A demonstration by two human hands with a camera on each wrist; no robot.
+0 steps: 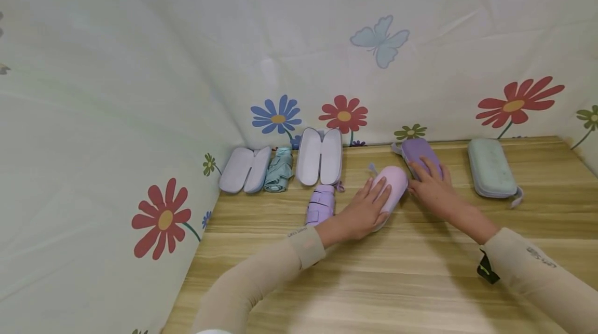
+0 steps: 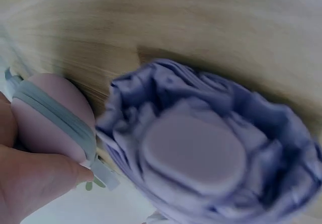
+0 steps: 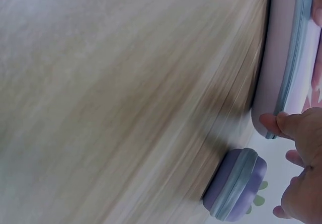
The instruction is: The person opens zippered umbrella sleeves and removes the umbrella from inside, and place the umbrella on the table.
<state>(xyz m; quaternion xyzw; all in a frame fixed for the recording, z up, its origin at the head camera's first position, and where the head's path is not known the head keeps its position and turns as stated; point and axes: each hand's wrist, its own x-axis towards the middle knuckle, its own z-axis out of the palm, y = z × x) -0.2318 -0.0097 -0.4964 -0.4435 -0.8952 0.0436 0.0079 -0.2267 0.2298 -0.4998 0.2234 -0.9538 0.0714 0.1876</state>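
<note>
My left hand (image 1: 362,212) grips a pink zip case (image 1: 394,181), fingers spread over its top. In the left wrist view, the thumb lies along its side by the grey zipper band (image 2: 53,113). At the far right end of that case, the thumb and forefinger of my right hand (image 3: 307,153) pinch at the zipper. A purple zip case (image 1: 418,151) stands just beyond the right hand, whose other fingers overlap it in the head view. Close by my left wrist lies a folded lilac umbrella (image 1: 321,204), its rounded end (image 2: 193,153) large in the left wrist view.
Two opened cases, one at far left (image 1: 235,170) and one nearer the middle (image 1: 308,160), lie at the back by the printed sheet. Between them is a folded teal umbrella (image 1: 279,170). A closed mint-green case (image 1: 492,168) lies at the right on the wooden table (image 1: 388,287).
</note>
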